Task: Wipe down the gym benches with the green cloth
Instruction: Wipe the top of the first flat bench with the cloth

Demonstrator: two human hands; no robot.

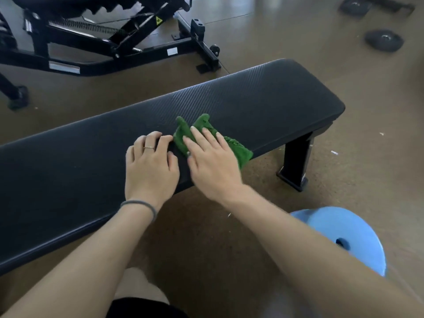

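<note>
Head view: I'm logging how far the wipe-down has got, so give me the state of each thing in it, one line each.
Green cloth: crumpled on the flat bench's near edge, under the right hand.
Right hand: fingers straight, pressing the cloth.
Left hand: resting on the pad beside the cloth, fingers bent.
Flat bench: level, on the floor.
Adjustable bench: behind, untouched.
Blue disc: on the floor.

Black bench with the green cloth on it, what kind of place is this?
Most likely a gym. The long padded bench is a workout bench, a folding adjustable bench stands behind it, and round weight plates lie on the floor.
</note>
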